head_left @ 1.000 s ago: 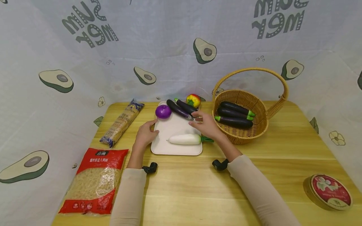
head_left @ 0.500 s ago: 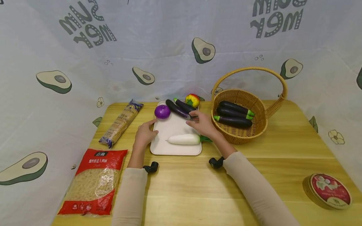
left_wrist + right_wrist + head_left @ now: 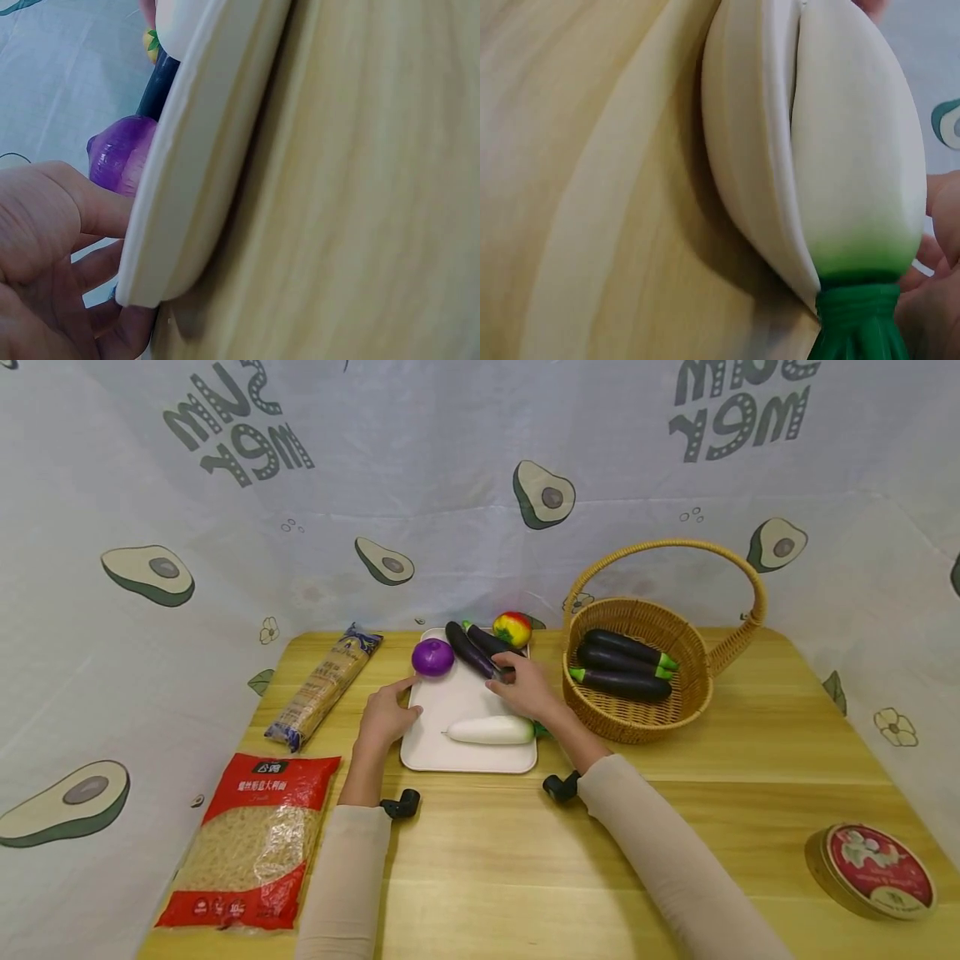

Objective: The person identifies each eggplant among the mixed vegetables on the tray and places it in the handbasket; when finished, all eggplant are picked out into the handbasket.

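Observation:
A white tray (image 3: 450, 700) lies mid-table. My left hand (image 3: 385, 714) holds its left edge; in the left wrist view the thumb is at the rim. At the tray's upper right, my right hand (image 3: 523, 683) pinches the near end of a dark eggplant (image 3: 468, 651). A second eggplant (image 3: 491, 642) lies just right of it, partly behind the fingers. A purple onion (image 3: 432, 657) sits at the tray's upper left. Across the front lies a white radish (image 3: 491, 730), its green top (image 3: 859, 315) over the right rim. A red-yellow bell pepper (image 3: 512, 629) is at the far right corner.
Right of the tray stands a wicker basket (image 3: 633, 733) with a tall handle, holding 3 eggplants (image 3: 624, 685). On the left are a noodle packet (image 3: 326, 685) and a red pasta bag (image 3: 251, 843). A round red tin (image 3: 877, 868) sits at the front right.
My right hand has moved left, and the near end of the pinched eggplant has swung left with it, so it lies more lengthwise. The left hand stays at the tray's edge.

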Tool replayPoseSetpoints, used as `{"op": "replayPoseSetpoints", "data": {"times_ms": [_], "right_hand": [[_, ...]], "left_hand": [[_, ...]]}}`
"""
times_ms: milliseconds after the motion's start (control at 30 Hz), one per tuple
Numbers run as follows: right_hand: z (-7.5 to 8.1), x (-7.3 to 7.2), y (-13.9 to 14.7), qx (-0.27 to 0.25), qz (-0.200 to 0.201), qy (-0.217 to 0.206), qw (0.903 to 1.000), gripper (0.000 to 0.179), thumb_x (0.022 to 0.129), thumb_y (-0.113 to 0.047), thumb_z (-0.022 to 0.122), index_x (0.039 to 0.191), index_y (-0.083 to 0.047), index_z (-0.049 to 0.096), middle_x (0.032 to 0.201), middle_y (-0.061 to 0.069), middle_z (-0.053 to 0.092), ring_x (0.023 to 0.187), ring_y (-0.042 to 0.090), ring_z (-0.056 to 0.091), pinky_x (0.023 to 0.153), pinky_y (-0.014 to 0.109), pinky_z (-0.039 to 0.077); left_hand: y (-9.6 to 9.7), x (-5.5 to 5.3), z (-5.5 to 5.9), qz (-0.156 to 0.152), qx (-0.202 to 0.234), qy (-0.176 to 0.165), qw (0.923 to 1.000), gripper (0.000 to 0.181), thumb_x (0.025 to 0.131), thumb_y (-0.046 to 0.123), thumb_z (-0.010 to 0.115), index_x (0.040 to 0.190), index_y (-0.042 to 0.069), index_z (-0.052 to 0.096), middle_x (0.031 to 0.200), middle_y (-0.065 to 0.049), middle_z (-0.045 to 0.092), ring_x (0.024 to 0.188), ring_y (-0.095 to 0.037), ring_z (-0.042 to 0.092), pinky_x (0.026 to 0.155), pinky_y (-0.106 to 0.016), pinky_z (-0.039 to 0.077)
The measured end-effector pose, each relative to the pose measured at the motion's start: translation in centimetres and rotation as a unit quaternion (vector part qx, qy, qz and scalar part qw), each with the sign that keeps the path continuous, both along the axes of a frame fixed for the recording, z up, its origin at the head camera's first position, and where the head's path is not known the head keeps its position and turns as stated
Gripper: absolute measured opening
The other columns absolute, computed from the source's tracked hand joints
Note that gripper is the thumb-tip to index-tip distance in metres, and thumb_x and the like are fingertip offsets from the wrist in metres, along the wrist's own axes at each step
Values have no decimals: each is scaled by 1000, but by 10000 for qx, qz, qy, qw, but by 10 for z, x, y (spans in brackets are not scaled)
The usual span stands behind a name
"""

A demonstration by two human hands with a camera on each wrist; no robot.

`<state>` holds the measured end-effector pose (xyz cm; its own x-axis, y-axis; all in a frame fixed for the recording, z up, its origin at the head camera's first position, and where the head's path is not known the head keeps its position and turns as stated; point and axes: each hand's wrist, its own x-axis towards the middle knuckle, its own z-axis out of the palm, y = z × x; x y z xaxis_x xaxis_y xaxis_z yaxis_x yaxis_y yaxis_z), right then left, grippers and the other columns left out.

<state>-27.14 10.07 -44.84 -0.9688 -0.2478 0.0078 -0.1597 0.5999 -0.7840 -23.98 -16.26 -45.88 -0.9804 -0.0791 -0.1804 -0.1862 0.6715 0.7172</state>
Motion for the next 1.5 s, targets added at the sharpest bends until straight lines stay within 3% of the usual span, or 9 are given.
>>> {"op": "replayPoseSetpoints", "data": {"times_ms": [167, 367, 500, 767, 1033, 1233, 1500], "right_hand": [[-2, -2, -10, 454, -24, 59, 9989, 55, 99, -25, 70, 147, -4, 55, 139, 18, 64, 113, 31, 63, 99, 45, 51], [-3, -7, -18, 734, -221, 95, 9970, 54, 99, -27, 69, 143, 1, 58, 136, 21, 66, 125, 33, 63, 108, 46, 49], [-3, -11, -21, 782, -351, 126, 9962, 53, 98, -30, 70, 141, 1, 61, 133, 20, 68, 127, 33, 62, 108, 45, 49], [-1, -9, -20, 570, -519, 218, 9968, 38, 98, -19, 68, 130, 1, 69, 123, 18, 72, 117, 32, 65, 102, 44, 52], [8, 2, -8, 400, -594, 179, 9973, 38, 101, -17, 64, 134, 1, 66, 130, 19, 69, 121, 33, 64, 104, 46, 52], [22, 16, 6, 206, -551, 423, 9974, 38, 100, -17, 66, 134, 0, 67, 123, 19, 72, 108, 31, 67, 96, 46, 55], [47, 42, 49, 66, -294, 918, 9953, 34, 101, -17, 67, 134, -6, 69, 119, 15, 74, 102, 31, 71, 86, 46, 58]], "left_hand": [[0, 0, -1, -17, -23, -27, 10000, 60, 95, 19, 71, 152, 30, 54, 161, -18, 43, 147, -45, 38, 111, -57, 44], [0, 1, 0, -34, -13, -43, 10000, 61, 95, 19, 71, 152, 31, 53, 161, -18, 41, 148, -45, 36, 111, -58, 43], [0, 1, 1, -40, -14, -26, 10000, 61, 95, 19, 71, 152, 30, 53, 161, -18, 42, 148, -45, 36, 111, -57, 43], [0, 2, 1, -41, -7, -25, 10000, 61, 95, 19, 71, 152, 29, 53, 161, -18, 42, 150, -46, 31, 114, -59, 40], [-2, 1, -1, -78, 5, -14, 10000, 61, 95, 19, 71, 152, 29, 53, 161, -18, 42, 151, -45, 31, 114, -59, 40], [-4, 1, -2, -131, -32, -9, 9999, 61, 96, 20, 70, 153, 30, 52, 161, -20, 40, 148, -46, 36, 108, -57, 46], [-3, 1, -4, -146, -12, 15, 9999, 61, 95, 21, 71, 153, 29, 52, 161, -20, 42, 148, -46, 36, 111, -59, 43]]}}
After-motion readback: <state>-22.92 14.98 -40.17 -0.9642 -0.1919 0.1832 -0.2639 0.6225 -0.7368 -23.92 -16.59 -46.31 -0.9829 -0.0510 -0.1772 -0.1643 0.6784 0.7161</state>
